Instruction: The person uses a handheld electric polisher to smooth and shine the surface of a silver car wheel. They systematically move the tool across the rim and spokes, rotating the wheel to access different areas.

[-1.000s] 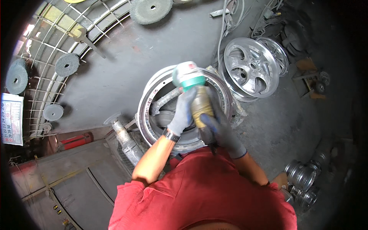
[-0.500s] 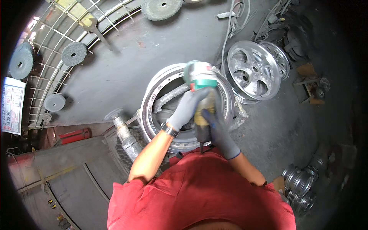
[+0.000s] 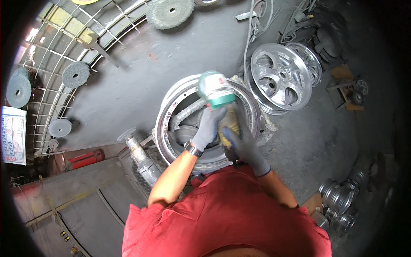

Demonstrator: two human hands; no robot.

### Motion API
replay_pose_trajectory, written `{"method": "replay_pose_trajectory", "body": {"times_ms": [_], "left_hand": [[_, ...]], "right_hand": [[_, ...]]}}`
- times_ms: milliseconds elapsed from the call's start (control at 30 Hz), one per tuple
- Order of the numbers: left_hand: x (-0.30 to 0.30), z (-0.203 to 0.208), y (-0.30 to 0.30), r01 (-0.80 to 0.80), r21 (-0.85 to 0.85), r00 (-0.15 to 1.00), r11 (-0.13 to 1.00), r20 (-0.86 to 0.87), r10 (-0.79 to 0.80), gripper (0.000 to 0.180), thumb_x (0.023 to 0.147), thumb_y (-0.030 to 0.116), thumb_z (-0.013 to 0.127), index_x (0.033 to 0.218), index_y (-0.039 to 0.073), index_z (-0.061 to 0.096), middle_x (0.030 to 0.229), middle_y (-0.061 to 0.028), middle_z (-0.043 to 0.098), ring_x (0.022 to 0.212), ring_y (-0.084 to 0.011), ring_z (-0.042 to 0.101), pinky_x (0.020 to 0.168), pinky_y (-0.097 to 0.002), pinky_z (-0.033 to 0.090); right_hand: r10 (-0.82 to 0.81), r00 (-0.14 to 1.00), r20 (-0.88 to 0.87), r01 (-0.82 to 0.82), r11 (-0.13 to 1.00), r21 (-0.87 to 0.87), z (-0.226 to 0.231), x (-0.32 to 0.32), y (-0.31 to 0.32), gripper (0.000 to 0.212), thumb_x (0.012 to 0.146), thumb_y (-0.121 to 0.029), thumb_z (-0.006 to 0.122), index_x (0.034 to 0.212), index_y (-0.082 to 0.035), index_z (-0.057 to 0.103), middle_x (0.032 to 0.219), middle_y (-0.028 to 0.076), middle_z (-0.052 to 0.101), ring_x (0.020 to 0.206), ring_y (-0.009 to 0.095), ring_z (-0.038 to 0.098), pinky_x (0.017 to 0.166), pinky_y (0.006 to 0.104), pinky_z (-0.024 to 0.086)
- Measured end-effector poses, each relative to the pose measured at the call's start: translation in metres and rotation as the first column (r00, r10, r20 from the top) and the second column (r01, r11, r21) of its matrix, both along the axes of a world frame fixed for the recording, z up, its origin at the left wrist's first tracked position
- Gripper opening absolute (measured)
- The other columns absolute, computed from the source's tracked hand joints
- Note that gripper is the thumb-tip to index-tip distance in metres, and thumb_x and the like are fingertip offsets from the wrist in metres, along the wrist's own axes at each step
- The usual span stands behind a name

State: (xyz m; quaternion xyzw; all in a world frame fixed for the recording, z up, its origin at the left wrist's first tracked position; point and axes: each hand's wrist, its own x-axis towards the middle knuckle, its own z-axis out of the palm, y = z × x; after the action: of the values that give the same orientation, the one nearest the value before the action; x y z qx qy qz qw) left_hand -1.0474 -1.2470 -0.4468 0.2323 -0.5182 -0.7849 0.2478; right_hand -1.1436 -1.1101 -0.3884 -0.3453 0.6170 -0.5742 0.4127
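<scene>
My left hand [image 3: 208, 126], in a grey glove, is closed round the front of an angle grinder [image 3: 230, 124]. The tool has a green-and-white head, slightly smeared by motion, and a yellow-and-black body. Farther back on that body, my right hand [image 3: 248, 150] grips it in a dark grey glove. Beneath the tool lies a wheel rim [image 3: 161, 136] with small holes round its lip; the grinder's head is over its far edge. Whether the disc touches the metal is hidden. A pale, crusted bar [image 3: 186, 115] shows inside the rim's opening.
Left of the rim stands a machine with a crusted spindle [image 3: 137, 147]. A spoked wheel [image 3: 281, 76] leans at the right, and more rims [image 3: 336, 199] lie lower right. Wire mesh [image 3: 55, 47] holds abrasive discs [image 3: 76, 75] and a wrench [image 3: 100, 46] at the upper left.
The grinder's head has shifted slightly left, with both hands still round the tool. The surroundings sit a little differently in the picture as my view has turned.
</scene>
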Motion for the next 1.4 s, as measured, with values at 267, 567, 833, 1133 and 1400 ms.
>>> {"method": "replay_pose_trajectory", "body": {"times_ms": [267, 567, 833, 1133, 1400], "left_hand": [[-0.049, 0.045, -0.003, 0.462, -0.044, 0.860, 0.886, 0.266, -0.435, 0.051, 0.104, 0.043, 0.064, 0.130, -0.001, 0.068, 0.119, -0.0030, 0.070, 0.108, -0.0082, 0.062, 0.096, -0.0291, 0.050], [0.074, -0.007, 0.025, -0.360, 0.199, 0.923, 0.911, -0.065, 0.379, 0.065, 0.099, 0.039, 0.070, 0.149, 0.001, 0.051, 0.136, -0.0105, 0.064, 0.123, -0.0214, 0.063, 0.110, -0.0393, 0.049], [0.047, -0.020, 0.011, -0.239, 0.105, 0.966, 0.965, -0.079, 0.247, 0.058, 0.099, 0.027, 0.070, 0.147, 0.001, 0.052, 0.139, -0.0093, 0.061, 0.125, -0.0189, 0.059, 0.109, -0.0361, 0.047], [-0.063, 0.025, 0.008, 0.454, -0.130, 0.869, 0.881, 0.283, -0.406, 0.035, 0.107, 0.021, 0.059, 0.136, 0.002, 0.064, 0.112, -0.0155, 0.077, 0.105, -0.0234, 0.072, 0.095, -0.0361, 0.052], [0.024, 0.019, 0.005, -0.006, 0.004, 0.998, 1.000, 0.062, 0.006, 0.044, 0.100, 0.019, 0.069, 0.138, -0.002, 0.061, 0.127, -0.0095, 0.070, 0.116, -0.0199, 0.065, 0.103, -0.0368, 0.051]], "right_hand": [[-0.258, 0.842, 0.474, 0.266, 0.963, 0.050, 0.015, 0.010, 0.022, 0.050, 0.108, -0.023, 0.057, 0.151, -0.004, 0.041, 0.125, 0.015, 0.061, 0.100, 0.021, 0.069, 0.077, 0.0335, 0.061], [0.354, 0.906, -0.231, -0.383, 0.918, -0.097, 0.007, 0.015, -0.027, 0.085, 0.098, -0.023, 0.072, 0.165, -0.001, 0.026, 0.158, 0.027, 0.047, 0.149, 0.036, 0.046, 0.122, 0.0449, 0.037], [0.253, 0.949, -0.190, -0.272, 0.959, -0.080, 0.003, -0.001, -0.021, 0.085, 0.097, -0.019, 0.072, 0.165, 0.000, 0.026, 0.156, 0.028, 0.049, 0.145, 0.035, 0.051, 0.118, 0.0435, 0.041], [-0.368, 0.852, 0.372, 0.363, 0.928, 0.086, -0.025, 0.006, 0.028, 0.049, 0.108, -0.021, 0.059, 0.149, -0.008, 0.036, 0.106, 0.012, 0.065, 0.079, 0.018, 0.070, 0.067, 0.0346, 0.061], [0.059, 0.996, 0.071, -0.054, 0.996, -0.076, -0.018, 0.012, -0.007, 0.090, 0.096, -0.017, 0.075, 0.166, -0.001, 0.021, 0.146, 0.023, 0.057, 0.132, 0.035, 0.062, 0.113, 0.0406, 0.046]]}}
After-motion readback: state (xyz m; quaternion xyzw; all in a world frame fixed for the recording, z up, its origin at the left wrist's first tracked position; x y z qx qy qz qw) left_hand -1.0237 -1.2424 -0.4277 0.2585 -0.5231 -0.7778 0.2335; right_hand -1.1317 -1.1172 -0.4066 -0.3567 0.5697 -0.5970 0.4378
